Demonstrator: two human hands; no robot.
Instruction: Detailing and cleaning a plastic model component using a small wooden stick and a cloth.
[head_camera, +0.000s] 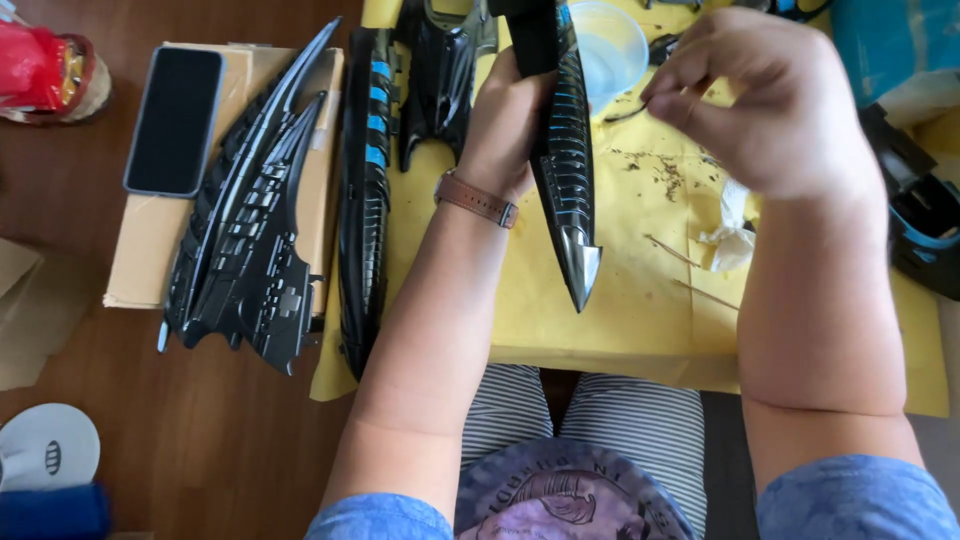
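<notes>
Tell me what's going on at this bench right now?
A person holds a long, pointed, glossy black plastic model part upright in the left hand, tip towards them, over a yellow paper sheet. The right hand pinches something too small to identify beside it. More black ribbed parts lie on a cardboard box to the left, next to a dark phone.
</notes>
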